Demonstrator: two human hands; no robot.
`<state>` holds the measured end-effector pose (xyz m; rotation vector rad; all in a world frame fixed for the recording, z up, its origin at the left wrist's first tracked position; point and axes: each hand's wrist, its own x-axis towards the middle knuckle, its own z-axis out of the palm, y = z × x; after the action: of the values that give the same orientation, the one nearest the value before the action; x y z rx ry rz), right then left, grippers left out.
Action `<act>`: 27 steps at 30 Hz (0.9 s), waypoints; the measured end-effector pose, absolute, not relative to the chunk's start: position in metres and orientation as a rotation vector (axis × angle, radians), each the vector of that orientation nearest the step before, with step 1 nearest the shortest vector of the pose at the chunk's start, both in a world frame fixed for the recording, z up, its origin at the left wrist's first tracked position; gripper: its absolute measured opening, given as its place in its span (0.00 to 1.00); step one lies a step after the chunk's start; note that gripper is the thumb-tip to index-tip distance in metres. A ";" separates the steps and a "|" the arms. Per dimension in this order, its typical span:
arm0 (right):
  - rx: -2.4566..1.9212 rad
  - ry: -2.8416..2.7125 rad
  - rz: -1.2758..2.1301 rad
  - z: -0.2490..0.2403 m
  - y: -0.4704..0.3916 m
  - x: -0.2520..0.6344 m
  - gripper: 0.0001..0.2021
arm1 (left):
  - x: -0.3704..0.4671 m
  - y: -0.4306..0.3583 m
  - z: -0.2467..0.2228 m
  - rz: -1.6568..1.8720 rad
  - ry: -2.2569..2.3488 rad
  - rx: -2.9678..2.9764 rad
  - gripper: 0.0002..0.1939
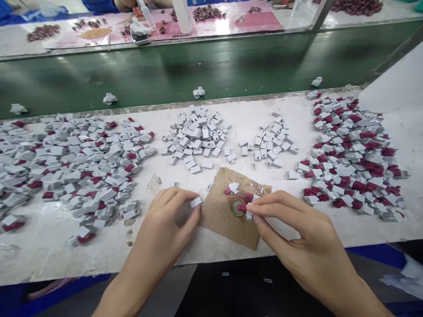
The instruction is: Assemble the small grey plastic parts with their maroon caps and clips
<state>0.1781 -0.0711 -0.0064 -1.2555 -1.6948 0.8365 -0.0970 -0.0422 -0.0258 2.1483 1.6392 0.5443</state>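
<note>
Between the thumb and forefinger of my left hand [175,211] is a small white plastic block [196,202], held left of a brown cardboard piece [224,229]. My right hand [294,229] pinches a white and dark-red plastic part [243,209] over a small round dish with a beaded rim [235,213]. The dish sits on the cardboard. Another white and dark-red part [233,188] lies just behind the dish. My right fingertips partly hide the part they grip.
White and dark-red parts form a big heap at left [99,163] and another at right [357,154]. Plain white blocks [198,132] lie in two piles between them. Beyond runs a green conveyor belt [148,70] carrying several parts. A pink-covered bench [231,26] stands behind it.
</note>
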 end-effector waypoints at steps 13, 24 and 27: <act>-1.301 -1.723 0.858 -0.007 -0.071 0.176 0.10 | -0.094 -0.040 -0.020 0.570 1.699 1.958 0.07; -1.176 -1.097 1.225 -0.007 -0.050 0.192 0.09 | -0.052 -0.003 0.002 0.811 1.104 1.264 0.09; -1.096 -0.851 1.344 -0.013 -0.039 0.195 0.04 | -0.032 0.009 0.004 0.769 0.891 1.103 0.13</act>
<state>0.1952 -0.0392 -0.0129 -1.0962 -0.8508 1.3441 -0.0317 0.0092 0.0043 1.1033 0.8911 0.7693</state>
